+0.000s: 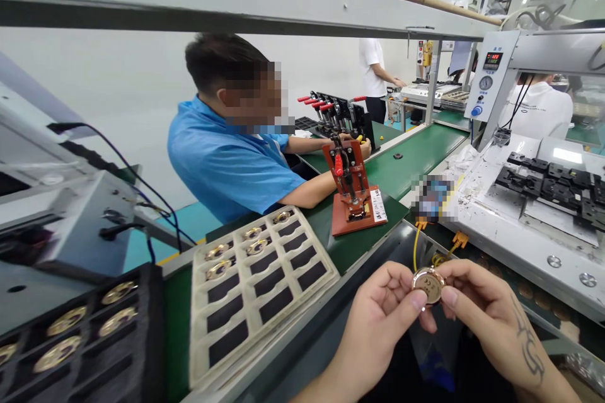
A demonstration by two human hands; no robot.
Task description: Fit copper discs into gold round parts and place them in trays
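Observation:
My left hand (378, 321) and my right hand (486, 315) meet in front of me and together pinch a small round gold-coloured speaker part (428, 284) by its rim, face up. Each thumb and forefinger touches an edge of the disc. To the left lies a cream foam tray (258, 286) with dark pockets; several pockets at its far end hold similar gold parts (218, 252). A black tray (85, 334) at the lower left carries more gold discs.
A red toggle-clamp jig (353, 192) stands on the green conveyor belt (416, 160). A co-worker in a blue shirt (227, 164) sits across the belt. A white machine table with black fixtures (548, 192) is at right, a grey box with cables (70, 214) at left.

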